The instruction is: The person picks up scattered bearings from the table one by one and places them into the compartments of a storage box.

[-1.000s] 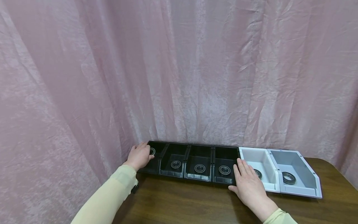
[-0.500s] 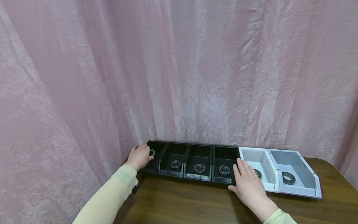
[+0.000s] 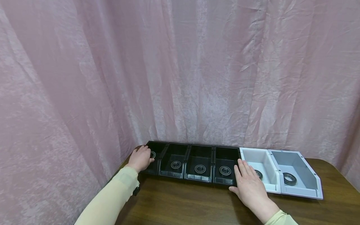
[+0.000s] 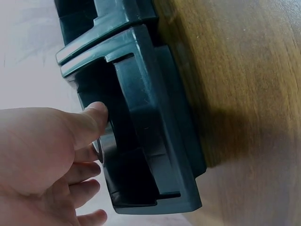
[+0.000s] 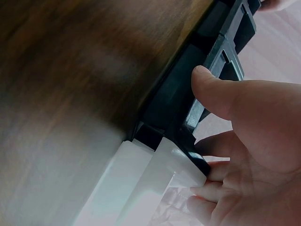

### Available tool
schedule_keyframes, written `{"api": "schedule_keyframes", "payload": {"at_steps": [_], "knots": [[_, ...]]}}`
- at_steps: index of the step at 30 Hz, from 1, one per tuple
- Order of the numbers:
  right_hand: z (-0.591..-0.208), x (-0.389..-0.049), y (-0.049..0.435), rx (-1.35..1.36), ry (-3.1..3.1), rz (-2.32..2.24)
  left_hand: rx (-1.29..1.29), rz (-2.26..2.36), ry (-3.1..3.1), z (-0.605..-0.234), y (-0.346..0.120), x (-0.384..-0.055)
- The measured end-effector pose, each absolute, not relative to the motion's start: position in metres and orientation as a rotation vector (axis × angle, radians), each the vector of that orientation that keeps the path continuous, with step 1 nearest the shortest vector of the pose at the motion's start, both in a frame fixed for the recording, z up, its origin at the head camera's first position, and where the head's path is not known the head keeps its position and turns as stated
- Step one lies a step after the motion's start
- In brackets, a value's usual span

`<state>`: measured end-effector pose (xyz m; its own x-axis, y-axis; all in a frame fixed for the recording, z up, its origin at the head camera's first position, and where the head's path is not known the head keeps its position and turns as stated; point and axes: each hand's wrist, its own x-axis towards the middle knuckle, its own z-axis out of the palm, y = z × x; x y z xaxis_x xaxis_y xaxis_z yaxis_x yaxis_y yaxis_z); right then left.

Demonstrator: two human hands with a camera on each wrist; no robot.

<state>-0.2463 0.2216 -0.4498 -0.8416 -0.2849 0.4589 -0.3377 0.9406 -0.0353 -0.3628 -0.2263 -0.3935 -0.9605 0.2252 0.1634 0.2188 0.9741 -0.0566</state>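
At the left end of a row of bins, my left hand (image 3: pixel 140 159) reaches over the leftmost black bin (image 3: pixel 157 147). Its thumb and a finger hold a metal ball bearing (image 4: pixel 109 143) at the bin's opening; in the head view the hand partly covers this bearing. My right hand (image 3: pixel 250 184) rests with straight fingers where the rightmost black bin (image 3: pixel 226 152) meets the white bin (image 3: pixel 256 154). Its thumb (image 5: pixel 207 87) lies at the black bin's front rim in the right wrist view. One bearing (image 3: pixel 225 170) lies flat in that black bin.
Two middle black bins hold a bearing (image 3: pixel 176 164) and another bearing (image 3: pixel 200 169). The white bin's bearing (image 3: pixel 258 175) is partly behind my right hand. A grey bin (image 3: pixel 292 162) with a larger bearing (image 3: pixel 289 178) ends the row on the wooden table (image 3: pixel 180 203). Behind hangs a pink curtain (image 3: pixel 180 72).
My left hand and its bearing have come slightly lower and nearer. The leftmost black bin appears a little further left. My right hand stays nearly in place.
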Motion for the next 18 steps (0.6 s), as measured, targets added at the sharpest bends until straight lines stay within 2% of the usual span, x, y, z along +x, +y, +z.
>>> {"api": "schedule_keyframes", "payload": {"at_steps": [18], "knots": [[-0.451, -0.247, 0.222, 0.442, -2.636, 0.164, -0.340, 0.005, -2.967, -0.410, -0.227, -0.369]]}}
